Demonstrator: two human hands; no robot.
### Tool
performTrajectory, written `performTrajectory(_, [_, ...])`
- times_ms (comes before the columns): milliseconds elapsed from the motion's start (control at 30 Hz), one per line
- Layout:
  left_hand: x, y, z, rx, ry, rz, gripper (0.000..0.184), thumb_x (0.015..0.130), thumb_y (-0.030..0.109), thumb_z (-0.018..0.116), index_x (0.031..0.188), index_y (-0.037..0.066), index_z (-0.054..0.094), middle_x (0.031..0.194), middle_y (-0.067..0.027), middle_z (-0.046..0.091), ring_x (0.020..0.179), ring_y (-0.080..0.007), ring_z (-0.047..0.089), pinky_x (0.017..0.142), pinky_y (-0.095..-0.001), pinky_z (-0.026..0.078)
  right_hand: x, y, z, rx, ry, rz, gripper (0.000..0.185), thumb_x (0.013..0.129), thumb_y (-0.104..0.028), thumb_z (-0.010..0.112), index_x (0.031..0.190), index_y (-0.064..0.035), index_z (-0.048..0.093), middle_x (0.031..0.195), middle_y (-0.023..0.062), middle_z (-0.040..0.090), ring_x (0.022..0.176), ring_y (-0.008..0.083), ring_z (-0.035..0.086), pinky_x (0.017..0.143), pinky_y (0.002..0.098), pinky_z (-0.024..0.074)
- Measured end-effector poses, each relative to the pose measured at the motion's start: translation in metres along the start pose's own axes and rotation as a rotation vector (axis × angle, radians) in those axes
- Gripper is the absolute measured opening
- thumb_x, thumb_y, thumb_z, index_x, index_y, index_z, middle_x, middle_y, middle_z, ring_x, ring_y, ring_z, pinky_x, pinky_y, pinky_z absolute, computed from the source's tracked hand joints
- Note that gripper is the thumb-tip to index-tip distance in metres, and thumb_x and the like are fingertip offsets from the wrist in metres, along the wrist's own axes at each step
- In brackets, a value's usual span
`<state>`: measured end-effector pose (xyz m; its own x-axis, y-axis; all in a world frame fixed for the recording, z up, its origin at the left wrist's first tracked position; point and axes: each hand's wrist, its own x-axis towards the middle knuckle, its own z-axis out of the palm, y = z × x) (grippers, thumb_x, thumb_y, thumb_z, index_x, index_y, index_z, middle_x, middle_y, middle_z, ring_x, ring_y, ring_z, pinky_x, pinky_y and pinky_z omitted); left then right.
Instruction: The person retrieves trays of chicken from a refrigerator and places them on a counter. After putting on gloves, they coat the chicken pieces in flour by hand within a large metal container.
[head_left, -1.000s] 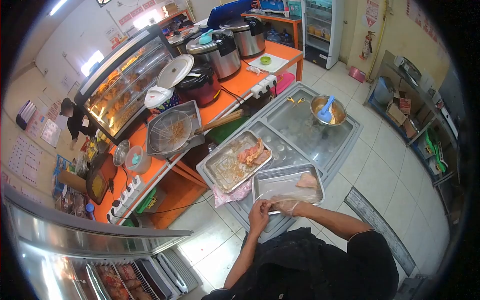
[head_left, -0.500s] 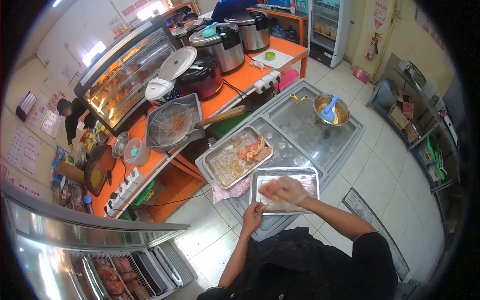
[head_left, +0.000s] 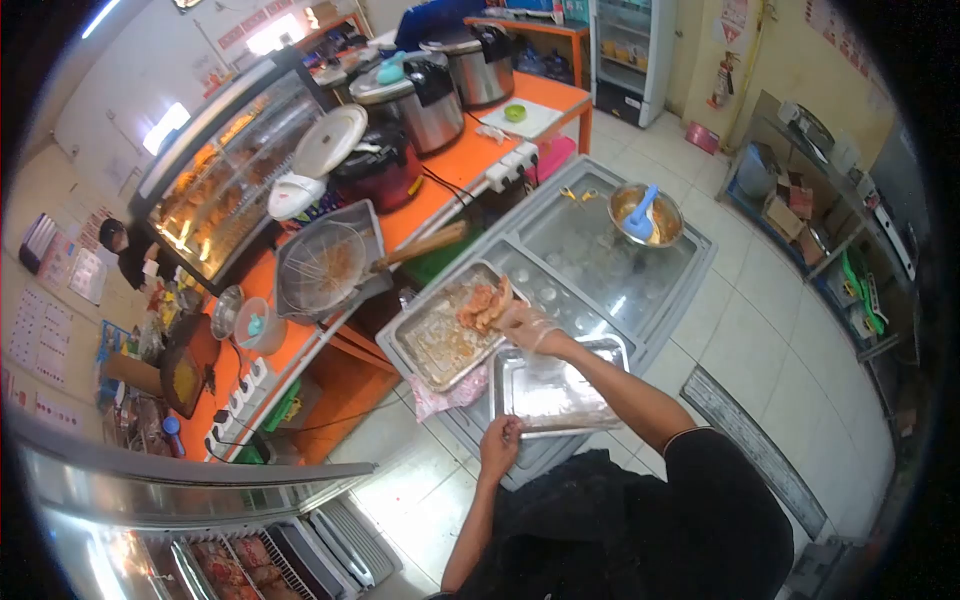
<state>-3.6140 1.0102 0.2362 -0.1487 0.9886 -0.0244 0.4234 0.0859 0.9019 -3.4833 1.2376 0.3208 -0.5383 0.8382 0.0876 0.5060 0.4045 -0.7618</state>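
Meat (head_left: 484,306), raw and pink, lies in a bunch towards the far right part of the stained tray (head_left: 437,338), and there's the right hand (head_left: 530,328), in a thin clear glove, right up against it! The fingers reach left to the near right edge of the bunch, bent and touching; whether they are clamped on a piece, I cannot tell from here. The right forearm stretches across the shiny tray (head_left: 562,395), which sits just on the near side of that hand, its metal floor catching the light.

Down to the left hand (head_left: 498,445), bare, its fingers bunched together at the near left corner of the shiny tray; a real grip on the rim cannot be made out. Up and left of this hand, a pink bag (head_left: 450,396) pokes out from under the stained tray.

Both trays rest on the grey worktop (head_left: 590,270). Beyond the right hand, over to its right, stands a metal bowl (head_left: 617,212) with a blue scoop (head_left: 640,218) in it, and just left of the bowl lie the yellow scissors (head_left: 579,194). Well off to the right hand's left, a wire strainer (head_left: 322,268) rests on a grey tub (head_left: 372,238).
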Motion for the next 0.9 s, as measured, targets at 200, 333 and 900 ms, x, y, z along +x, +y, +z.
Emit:
performTrajectory(200, [0.002,0.009,0.0,-0.063,-0.051,0.023,0.015,0.087,0.016,0.064,0.093,0.003,0.063,0.083,-0.0085,0.06,0.076,-0.0198,0.055,0.073,-0.0303,0.045,-0.173,-0.002,0.007,0.047,-0.751,0.116,0.033,0.091,-0.034,0.053,0.111,-0.0096,0.064,0.104,0.0159,0.067,0.096,0.0299,0.063,0.086,0.0396,0.0473])
performTrajectory(333, [0.002,0.015,0.001,-0.051,-0.076,0.036,0.014,0.087,0.015,0.064,0.093,0.002,0.063,0.083,-0.009,0.06,0.076,-0.0201,0.055,0.073,-0.0301,0.045,-0.205,-0.004,0.028,-0.546,-0.189,0.115,0.04,0.095,-0.028,0.038,0.125,-0.0046,0.051,0.132,0.0176,0.05,0.121,0.0326,0.048,0.102,0.0408,0.0361])
performTrajectory(900, [-0.01,0.028,0.027,0.016,-0.107,0.039,0.016,0.089,0.02,0.062,0.095,0.005,0.062,0.085,-0.0082,0.06,0.077,-0.0214,0.058,0.073,-0.0323,0.047,-0.156,0.059,0.016,-0.765,0.054,0.49,0.037,0.078,-0.036,0.063,0.114,-0.025,0.062,0.109,0.0106,0.06,0.108,0.0332,0.051,0.086,0.0496,0.0447])
